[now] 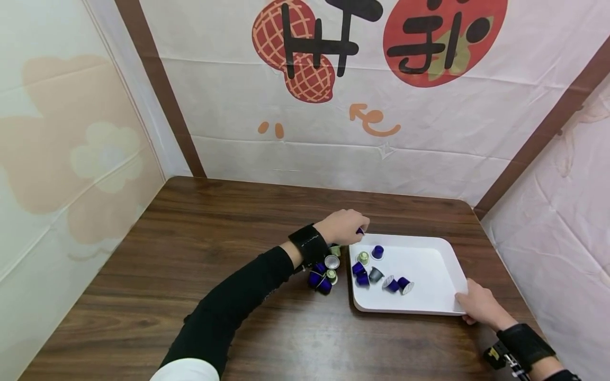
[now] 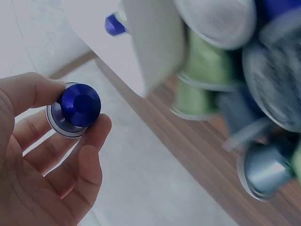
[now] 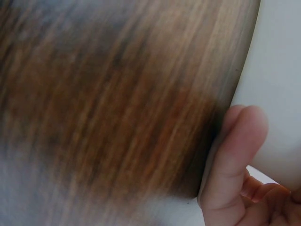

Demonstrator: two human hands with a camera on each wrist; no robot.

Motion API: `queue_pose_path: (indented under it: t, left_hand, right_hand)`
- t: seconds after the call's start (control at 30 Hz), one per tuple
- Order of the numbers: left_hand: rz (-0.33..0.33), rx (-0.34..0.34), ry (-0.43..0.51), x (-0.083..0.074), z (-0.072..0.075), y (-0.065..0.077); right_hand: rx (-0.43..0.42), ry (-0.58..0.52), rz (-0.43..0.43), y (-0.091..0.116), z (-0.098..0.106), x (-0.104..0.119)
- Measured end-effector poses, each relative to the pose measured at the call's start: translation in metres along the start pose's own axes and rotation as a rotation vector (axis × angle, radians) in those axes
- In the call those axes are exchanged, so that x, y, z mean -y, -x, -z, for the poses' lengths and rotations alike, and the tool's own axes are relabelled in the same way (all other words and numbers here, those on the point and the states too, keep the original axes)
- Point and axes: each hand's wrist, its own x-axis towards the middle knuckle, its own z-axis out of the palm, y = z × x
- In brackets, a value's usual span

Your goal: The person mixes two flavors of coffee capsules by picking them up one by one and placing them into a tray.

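Tray (image 1: 431, 264) on the right half of the table (image 1: 229, 222), white and shallow, so call its middle the clock center with 12 at the far side. Left hand (image 1: 343, 226) is out at 10 o'clock, by the corner, pinching a blue pod (image 2: 81, 104) between thumb and fingertips. Wrist cam shows the pod's shiny blue end pretty clearly, silvery rim behind it, other fingers loosely bent below. That pod's clear of the table, just beside the tray corner in the head view.

Right hand (image 1: 478, 302) is at 4 o'clock, gripping the tray's edge, with part of the hand below the rim. Its own wrist cam is mostly blurry wood grain plus digits against the tray wall.

Seven pods are in the tray, all bunched toward the left: an upright blue one (image 1: 377, 252) at 10, a green one (image 1: 363, 257) a bit closer to 9, two blues (image 1: 362, 279) touching around 9, a grey one (image 1: 375, 274) right beside them, then two tipped blues (image 1: 405, 286) between 8 and 6, pale lids showing.

Straight out at 9, off the tray, sits a pile (image 1: 324, 286) of blue and green pods plus a silver lid (image 1: 332, 262) facing up. Can't count them all, since the wrist strap (image 1: 308, 244) covers some.
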Motion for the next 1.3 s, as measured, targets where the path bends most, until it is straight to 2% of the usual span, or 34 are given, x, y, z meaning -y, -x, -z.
queue_pose_path:
  t: [0.17, 0.33, 0.5, 0.83, 1.03, 1.17, 1.3]
  left_hand:
    - [-0.065, 0.017, -0.063, -0.026, -0.001, -0.011]
    - [-0.088, 0.063, -0.116, -0.050, -0.010, -0.022]
    - [-0.110, 0.070, -0.157, -0.068, -0.019, -0.031]
    - [-0.125, 0.079, -0.247, -0.093, -0.033, -0.042]
    - [-0.135, 0.093, -0.237, -0.109, -0.037, -0.047]
    - [-0.140, 0.057, -0.201, -0.114, -0.036, -0.050]
    - [-0.128, 0.020, -0.173, -0.111, -0.033, -0.051]
  right_hand:
    - [0.010, 0.003, -0.011, -0.001, 0.002, 0.000]
    - [0.007, -0.002, -0.007, -0.001, 0.000, -0.002]
    - [-0.003, -0.009, -0.002, 0.000, -0.002, -0.002]
    - [-0.005, 0.000, -0.004, 0.000, 0.001, 0.000]
    - [-0.006, -0.001, 0.003, -0.001, 0.001, 0.000]
    - [-0.005, -0.005, 0.001, -0.002, 0.000, -0.001]
    - [-0.003, -0.005, -0.003, -0.001, 0.000, -0.001]
